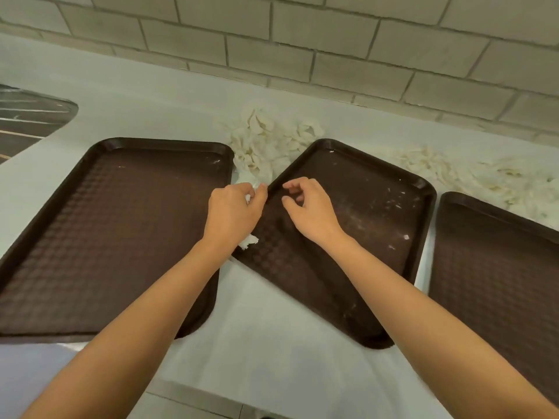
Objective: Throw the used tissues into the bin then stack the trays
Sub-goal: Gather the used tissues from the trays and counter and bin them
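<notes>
Left grip [231, 211] hiding most of tissue [248, 241], right tray [496, 252] cropped

No text, label, brand, number or sign can be read here. The 3 brown trays [115, 231] on the counter [272, 367] carry only a moulded grid pattern and pale specks. The crumpled tissues [266, 143] along the counter's far edge are plain white, and the tiled wall [302, 40] behind them is unmarked.
</notes>
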Demonstrator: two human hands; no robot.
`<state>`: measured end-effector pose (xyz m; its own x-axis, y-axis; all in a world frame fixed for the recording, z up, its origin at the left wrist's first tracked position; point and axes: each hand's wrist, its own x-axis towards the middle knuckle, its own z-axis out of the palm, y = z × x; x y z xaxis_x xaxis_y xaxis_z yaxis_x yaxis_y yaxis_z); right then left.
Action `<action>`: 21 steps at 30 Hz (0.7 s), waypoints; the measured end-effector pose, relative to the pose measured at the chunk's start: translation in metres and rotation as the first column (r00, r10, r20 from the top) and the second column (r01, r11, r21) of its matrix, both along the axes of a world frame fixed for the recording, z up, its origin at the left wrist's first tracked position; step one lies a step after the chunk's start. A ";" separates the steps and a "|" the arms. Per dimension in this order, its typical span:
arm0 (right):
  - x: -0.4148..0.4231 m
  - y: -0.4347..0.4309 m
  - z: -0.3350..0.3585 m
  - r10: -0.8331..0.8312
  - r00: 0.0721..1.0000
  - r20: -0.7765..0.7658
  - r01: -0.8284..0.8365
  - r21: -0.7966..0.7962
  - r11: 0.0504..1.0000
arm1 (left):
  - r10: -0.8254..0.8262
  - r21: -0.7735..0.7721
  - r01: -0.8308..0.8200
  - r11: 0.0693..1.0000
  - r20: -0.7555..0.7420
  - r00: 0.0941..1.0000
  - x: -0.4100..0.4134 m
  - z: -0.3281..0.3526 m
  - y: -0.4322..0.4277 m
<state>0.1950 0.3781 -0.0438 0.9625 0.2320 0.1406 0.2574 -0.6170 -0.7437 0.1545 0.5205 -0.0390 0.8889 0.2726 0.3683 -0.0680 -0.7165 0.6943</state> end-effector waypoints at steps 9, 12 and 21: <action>0.055 0.048 -0.005 0.221 0.969 0.109 -0.154 -0.430 0.890 | 0.115 -0.111 -0.119 0.987 -0.047 0.992 0.039 0.001 0.028; 0.062 0.061 -0.009 0.171 0.980 0.106 -0.087 -0.541 0.836 | 0.124 -0.134 -0.127 0.983 -0.032 0.992 0.047 0.002 0.037; 0.069 0.066 -0.015 0.148 0.989 -0.029 -0.142 -0.512 0.847 | 0.080 -0.107 -0.079 0.991 0.002 0.997 0.054 0.005 0.040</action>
